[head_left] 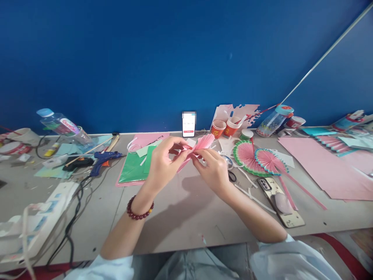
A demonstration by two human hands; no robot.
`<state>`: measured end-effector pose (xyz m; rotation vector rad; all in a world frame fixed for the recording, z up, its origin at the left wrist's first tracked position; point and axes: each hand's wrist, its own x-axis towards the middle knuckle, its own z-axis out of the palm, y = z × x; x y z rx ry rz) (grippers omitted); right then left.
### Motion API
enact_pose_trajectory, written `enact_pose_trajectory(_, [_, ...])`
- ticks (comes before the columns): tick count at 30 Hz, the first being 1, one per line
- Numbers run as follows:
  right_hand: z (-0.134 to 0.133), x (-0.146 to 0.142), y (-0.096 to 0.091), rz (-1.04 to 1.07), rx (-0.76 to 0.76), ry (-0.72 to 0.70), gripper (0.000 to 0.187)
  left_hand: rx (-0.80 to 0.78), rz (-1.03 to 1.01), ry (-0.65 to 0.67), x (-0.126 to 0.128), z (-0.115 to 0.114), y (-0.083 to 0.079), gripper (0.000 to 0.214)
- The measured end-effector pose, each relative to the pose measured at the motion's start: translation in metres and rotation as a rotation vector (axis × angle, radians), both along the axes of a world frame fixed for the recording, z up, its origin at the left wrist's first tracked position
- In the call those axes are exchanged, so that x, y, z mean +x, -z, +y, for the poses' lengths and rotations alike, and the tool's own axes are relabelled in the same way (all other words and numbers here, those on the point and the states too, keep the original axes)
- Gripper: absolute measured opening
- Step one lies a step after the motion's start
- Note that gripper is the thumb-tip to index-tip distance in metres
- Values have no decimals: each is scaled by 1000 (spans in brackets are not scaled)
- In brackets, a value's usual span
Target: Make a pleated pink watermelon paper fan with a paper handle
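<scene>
A pink pleated paper (204,143) is held up above the table between my two hands, its folds fanning out toward the upper right. My left hand (167,157), with a dark red bead bracelet on the wrist, pinches its left side near the middle. Fingers of my right hand (212,167) are closed on the lower right part of the same paper. A small red bit shows by the left fingertips; what it is I cannot make out. Below and left lie green paper sheets (132,171) on pink ones.
Right of my hands lie finished-looking pink fans (247,157), scissors (232,176), paper strips and a phone (281,202). Paper cups (218,128) and a lit phone (189,124) stand by the blue wall. At left are a glue gun (105,159), bottle (62,125) and power strip (43,217).
</scene>
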<state>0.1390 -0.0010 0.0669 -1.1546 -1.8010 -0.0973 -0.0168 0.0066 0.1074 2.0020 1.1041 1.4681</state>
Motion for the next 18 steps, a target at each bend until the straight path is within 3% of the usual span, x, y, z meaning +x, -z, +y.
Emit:
enact_pose_trajectory(6, [0,-1,2,21,-38,-7,15,-7,-10,5,3,-1,0,8])
enact_pose_trajectory(18, [4,-2,7,-4,91,36,12,2,2,-36,8,-3,4,12])
